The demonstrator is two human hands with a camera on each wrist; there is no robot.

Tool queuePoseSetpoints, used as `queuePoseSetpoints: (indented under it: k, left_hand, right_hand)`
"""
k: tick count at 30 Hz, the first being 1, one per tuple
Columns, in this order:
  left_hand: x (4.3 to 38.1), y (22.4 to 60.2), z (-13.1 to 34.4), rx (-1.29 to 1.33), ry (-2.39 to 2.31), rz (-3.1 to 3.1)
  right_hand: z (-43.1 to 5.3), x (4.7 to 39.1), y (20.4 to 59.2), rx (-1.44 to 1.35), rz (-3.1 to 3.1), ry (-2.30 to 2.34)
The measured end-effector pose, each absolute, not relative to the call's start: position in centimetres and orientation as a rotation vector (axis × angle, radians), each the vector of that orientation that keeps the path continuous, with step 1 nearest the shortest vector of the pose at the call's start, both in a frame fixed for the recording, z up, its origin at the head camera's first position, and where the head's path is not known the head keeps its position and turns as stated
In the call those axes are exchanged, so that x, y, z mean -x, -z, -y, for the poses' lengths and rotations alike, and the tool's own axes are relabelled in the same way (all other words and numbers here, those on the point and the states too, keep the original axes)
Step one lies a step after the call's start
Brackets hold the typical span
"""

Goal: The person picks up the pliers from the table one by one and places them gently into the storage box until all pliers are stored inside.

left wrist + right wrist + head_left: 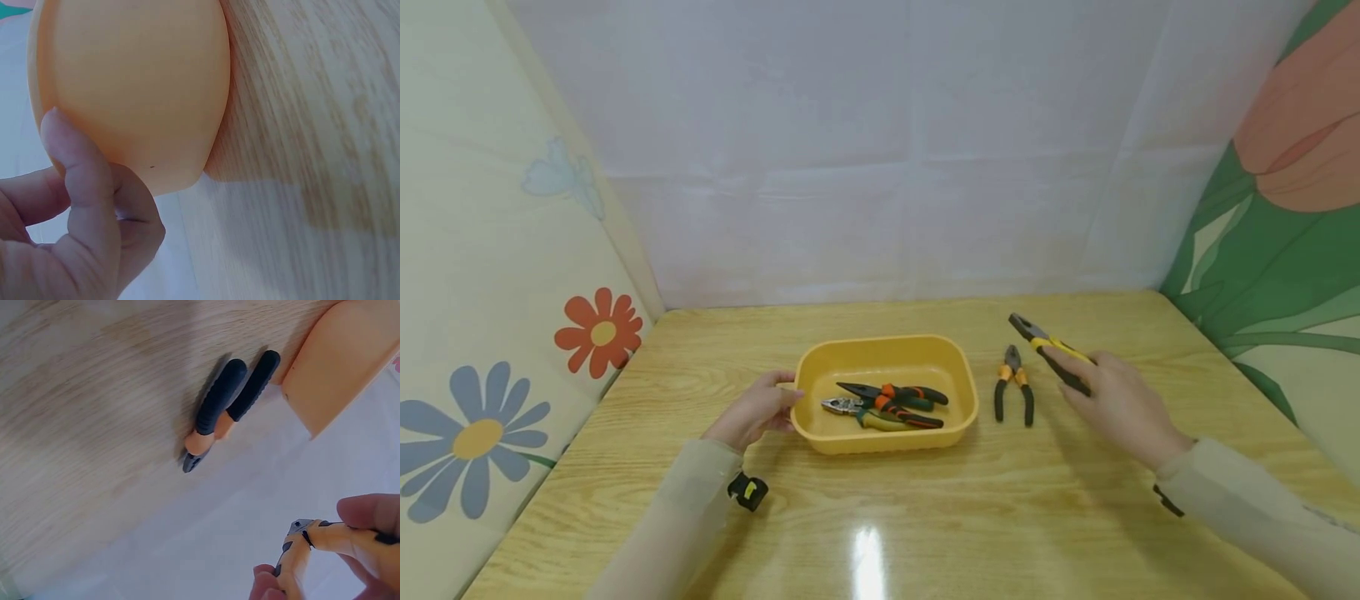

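The yellow-handled pliers [1051, 350] sit right of centre in the head view, lifted off the table [925, 517] and gripped by the right hand [1120, 404], whose fingers curl round the handles while the dark nose points toward the upper left of the frame. In the right wrist view, at the lower right, the fingertips [369, 512] pinch the handles of the same pliers [312, 540].

Just left of that hand, a smaller pair of orange-and-black pliers [1015, 385] lies flat on the wood, handles toward the bottom of the frame, near the right wall of the yellow tray [820, 362] but apart from it. The tray stands at the centre of the table and holds two more pliers [887, 404] lying crosswise along its floor.

The left hand [756, 410] rests against the tray's left side; the left wrist view shows the thumb [81, 187] pressed on the outer wall with the other fingers curled loosely behind it.

Flowered panels [512, 350] stand at the left and right edges, and a pale sheet [887, 150] hangs across the back.
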State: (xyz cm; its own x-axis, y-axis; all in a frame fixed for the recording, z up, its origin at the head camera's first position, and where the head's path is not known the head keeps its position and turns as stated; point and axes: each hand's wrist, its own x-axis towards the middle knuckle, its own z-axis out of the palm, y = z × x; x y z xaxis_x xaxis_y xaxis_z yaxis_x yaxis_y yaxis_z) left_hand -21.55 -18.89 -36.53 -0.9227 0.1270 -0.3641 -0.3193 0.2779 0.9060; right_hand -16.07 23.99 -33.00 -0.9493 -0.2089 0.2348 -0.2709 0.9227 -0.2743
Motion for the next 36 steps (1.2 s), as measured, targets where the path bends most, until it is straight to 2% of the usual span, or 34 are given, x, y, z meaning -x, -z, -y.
queuePoseSetpoints:
  k: [36]
  left_hand:
    - [21.9,36.8,19.1,0.191,-1.680,-2.188]
  right_hand:
    - [-20.2,16.6,32.1,-0.585,2.766,-0.322]
